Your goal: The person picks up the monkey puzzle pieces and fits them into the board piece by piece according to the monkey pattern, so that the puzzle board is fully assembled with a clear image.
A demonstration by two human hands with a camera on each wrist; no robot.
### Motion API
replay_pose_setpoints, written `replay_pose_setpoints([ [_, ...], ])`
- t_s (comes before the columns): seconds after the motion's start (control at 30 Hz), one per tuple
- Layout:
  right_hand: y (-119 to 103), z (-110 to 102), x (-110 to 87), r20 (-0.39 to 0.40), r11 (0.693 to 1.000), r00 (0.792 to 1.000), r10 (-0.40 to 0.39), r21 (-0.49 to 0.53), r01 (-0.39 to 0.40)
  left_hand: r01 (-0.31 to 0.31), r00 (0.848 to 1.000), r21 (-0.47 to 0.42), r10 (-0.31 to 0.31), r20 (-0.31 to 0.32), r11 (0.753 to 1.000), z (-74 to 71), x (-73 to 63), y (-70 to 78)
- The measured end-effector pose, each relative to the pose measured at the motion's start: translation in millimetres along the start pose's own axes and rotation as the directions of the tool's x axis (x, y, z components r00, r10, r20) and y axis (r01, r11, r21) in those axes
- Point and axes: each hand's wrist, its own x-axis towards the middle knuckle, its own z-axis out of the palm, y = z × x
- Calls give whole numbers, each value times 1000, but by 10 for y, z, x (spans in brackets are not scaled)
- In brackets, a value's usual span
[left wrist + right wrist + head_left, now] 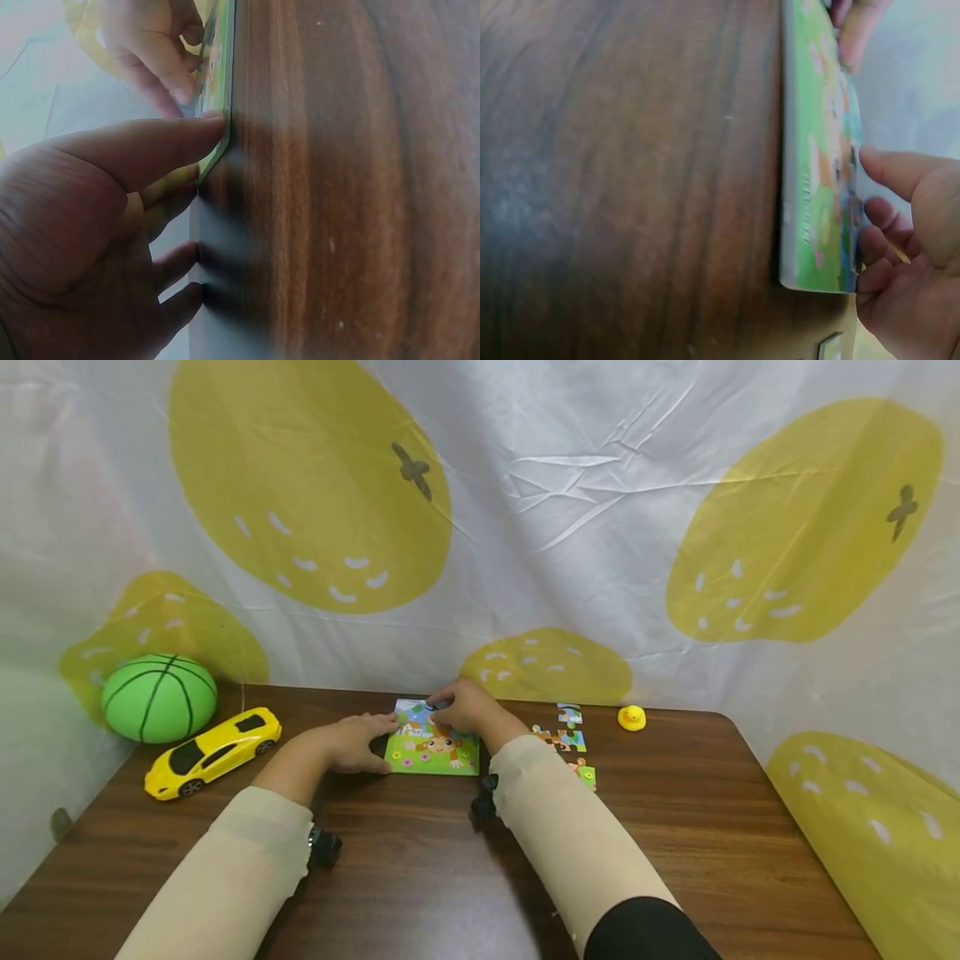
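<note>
White cloth (555,577) with big yellow shapes hangs behind a brown wood-grain tabletop (712,835), and the puzzle board (431,753) lies on that tabletop, toward the cloth, with a monkey printed on its green and blue face. At the board's left edge the left hand (347,745) braces it, thumb at the near corner, the fingers spread apart. Over the board's upper part reaches the right hand (472,706), its thumb and fingers bent down to the surface; whether they pinch a piece I cannot tell.

Working well here seems to call for light, level pressure: keep the left thumb low against the board's edge so it cannot slide, and let the right fingers line up knobs and gaps before pressing. Pushing hard on a misaligned piece could lift its neighbours.

Just right of the board lie loose puzzle pieces (573,742), partly behind the right forearm, so a sleeve could brush them. Farther right of the board sits a yellow duck (632,719); well to its left are a yellow toy car (217,753) and a green ball (159,700).
</note>
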Motion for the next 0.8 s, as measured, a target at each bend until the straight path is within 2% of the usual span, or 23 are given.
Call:
replay_pose_setpoints([
  [0.17, 84, -152, -128, -11, 995, 999, -42, 89, 43, -10, 1000, 6, 10, -1, 1000, 26, 8, 7],
  [0.33, 161, -402, -326, -25, 986, 993, -115, 121, 117, -4, 1000, 10, 4, -9, 1000, 24, 1, 6],
  [0.47, 292, -560, -478, -74, 979, 985, -155, 123, 163, -5, 1000, 7, 5, -13, 1000, 24, -3, -8],
  [0.63, 520, -736, -703, -117, 980, 987, -113, 153, 130, -7, 1000, 11, 7, -14, 1000, 34, -1, -22],
  [0.8, 770, -939, -906, -134, 990, 990, -48, 129, 66, -13, 1000, 10, 13, -21, 1000, 40, -5, -22],
])
